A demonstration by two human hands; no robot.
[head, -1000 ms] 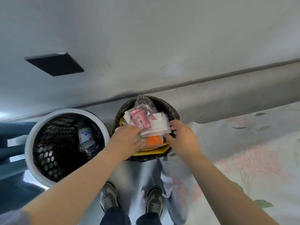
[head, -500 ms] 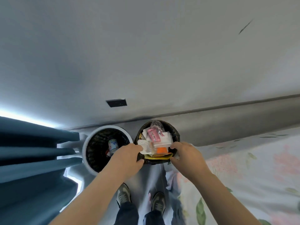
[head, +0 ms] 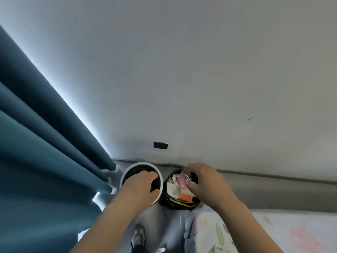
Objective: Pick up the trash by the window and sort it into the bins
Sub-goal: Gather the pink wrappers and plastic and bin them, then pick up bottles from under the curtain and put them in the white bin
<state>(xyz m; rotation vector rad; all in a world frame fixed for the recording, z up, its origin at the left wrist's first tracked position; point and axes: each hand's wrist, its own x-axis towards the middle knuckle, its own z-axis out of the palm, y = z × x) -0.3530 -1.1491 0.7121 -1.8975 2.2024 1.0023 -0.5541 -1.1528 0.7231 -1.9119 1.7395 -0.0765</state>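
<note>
Here the right hand (head: 206,185) pinches a clear wrapper (head: 186,177) on top of the heaped trash (head: 174,189) in the black bin (head: 166,201), probably to settle it or pull it out for re-sorting. The left hand (head: 140,185) reaches over the white-rimmed bin (head: 144,163) just beside it. Its fingers (head: 145,177) curl downward, and I cannot tell whether they hold anything.

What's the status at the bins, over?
Left hand over white bin, hold unclear. Right hand pinches clear wrapper above black bin, heaped full. No obstruction seen.
</note>
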